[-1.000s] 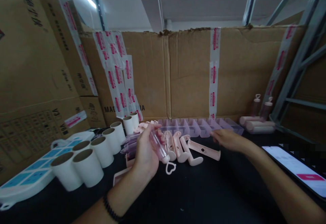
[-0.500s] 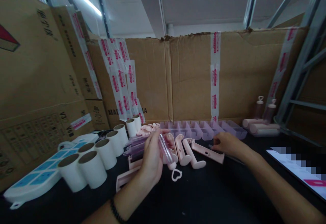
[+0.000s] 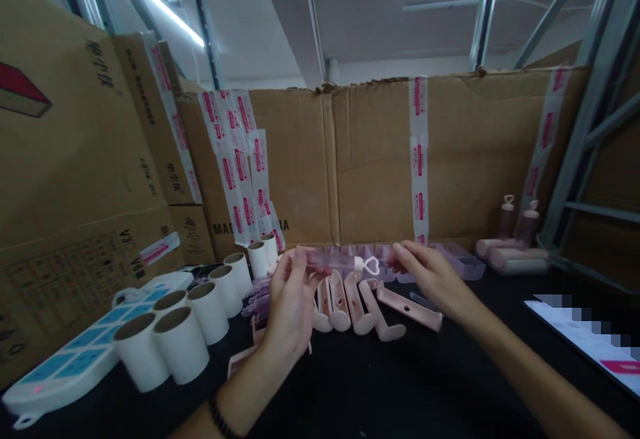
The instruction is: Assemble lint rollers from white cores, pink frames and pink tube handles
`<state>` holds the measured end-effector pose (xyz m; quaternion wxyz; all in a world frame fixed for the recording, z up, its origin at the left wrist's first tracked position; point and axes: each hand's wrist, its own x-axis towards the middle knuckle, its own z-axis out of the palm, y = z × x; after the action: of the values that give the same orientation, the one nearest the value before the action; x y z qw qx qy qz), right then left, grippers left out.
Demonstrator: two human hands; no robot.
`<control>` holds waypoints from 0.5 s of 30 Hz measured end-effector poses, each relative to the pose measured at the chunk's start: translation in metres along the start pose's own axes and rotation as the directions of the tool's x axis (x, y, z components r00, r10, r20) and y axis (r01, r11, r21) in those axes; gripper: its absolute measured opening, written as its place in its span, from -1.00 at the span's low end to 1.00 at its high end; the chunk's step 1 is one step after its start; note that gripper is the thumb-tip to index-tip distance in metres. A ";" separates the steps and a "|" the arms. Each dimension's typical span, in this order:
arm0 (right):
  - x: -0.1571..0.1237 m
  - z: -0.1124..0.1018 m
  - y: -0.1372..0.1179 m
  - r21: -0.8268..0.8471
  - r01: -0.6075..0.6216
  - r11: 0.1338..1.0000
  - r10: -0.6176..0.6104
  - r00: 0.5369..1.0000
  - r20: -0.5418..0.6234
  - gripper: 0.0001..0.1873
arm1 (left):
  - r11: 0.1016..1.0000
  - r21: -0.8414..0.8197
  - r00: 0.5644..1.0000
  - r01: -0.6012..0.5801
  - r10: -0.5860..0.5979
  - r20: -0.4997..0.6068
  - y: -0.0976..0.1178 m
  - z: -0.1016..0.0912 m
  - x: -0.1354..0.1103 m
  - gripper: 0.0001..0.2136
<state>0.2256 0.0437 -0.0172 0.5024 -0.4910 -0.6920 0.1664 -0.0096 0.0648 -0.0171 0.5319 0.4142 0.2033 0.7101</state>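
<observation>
My left hand (image 3: 293,296) is closed around a clear tube (image 3: 333,260). The tube lies almost level, its pale pink heart-shaped loop cap (image 3: 370,266) pointing right. Just right of that cap is my right hand (image 3: 425,271), fingers bent and pressed together; whatever is between them is hidden. Below the tube, several pink trough-like pieces with flanged ends (image 3: 356,306) lie in a row on the black table. One more pink piece (image 3: 411,307) lies aslant under my right hand, beside a thin dark stick-like thing (image 3: 424,301). Purple tubes (image 3: 257,298) are piled left of my left hand.
Behind the hands stands a purple divided tray (image 3: 463,262). Several white cardboard rolls (image 3: 181,346) and a power strip (image 3: 65,366) line the left. At right are pink assembled pieces (image 3: 520,260) and a lit screen (image 3: 580,332). Cardboard walls (image 3: 370,159) enclose the back.
The tube in my left hand has swung from slanting down to nearly level, cap to the right. My right hand has moved left and up from the slanted pink piece towards the cap.
</observation>
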 end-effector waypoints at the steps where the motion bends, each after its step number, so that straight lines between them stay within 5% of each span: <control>1: -0.003 0.008 -0.005 0.084 0.004 0.996 -0.006 1.000 0.025 -0.47 | 1.000 0.004 1.000 0.000 0.000 0.012 0.000 0.000 0.000 -0.65; 6: -0.011 0.035 -0.016 0.374 -0.082 0.924 0.067 0.996 0.054 -0.48 | 0.996 0.076 0.993 0.052 -0.059 0.100 -0.001 0.003 -0.002 -0.67; 9: -0.011 0.037 -0.014 0.438 -0.131 0.889 0.146 0.989 0.000 -0.53 | 0.951 0.308 0.967 0.019 -0.096 0.235 -0.002 0.001 -0.003 -0.74; 11: -0.013 0.037 -0.011 0.438 -0.146 0.887 0.185 0.982 -0.048 -0.56 | 0.807 0.570 0.933 -0.157 -0.067 0.353 -0.004 -0.001 -0.005 -0.81; 13: -0.017 0.039 -0.011 0.406 -0.149 0.902 0.203 0.974 -0.095 -0.56 | 0.526 0.746 0.865 -0.409 -0.037 0.500 -0.005 -0.002 -0.010 -0.86; 15: -0.024 0.044 -0.016 0.351 -0.133 0.927 0.190 0.973 -0.133 -0.56 | 0.257 0.751 0.767 -0.608 -0.054 0.639 -0.007 -0.003 -0.018 -0.81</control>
<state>0.1803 0.0276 -0.0381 0.6192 -0.4646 -0.5662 0.2831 -0.0062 0.0509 -0.0307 0.0783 0.8555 0.3329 0.3889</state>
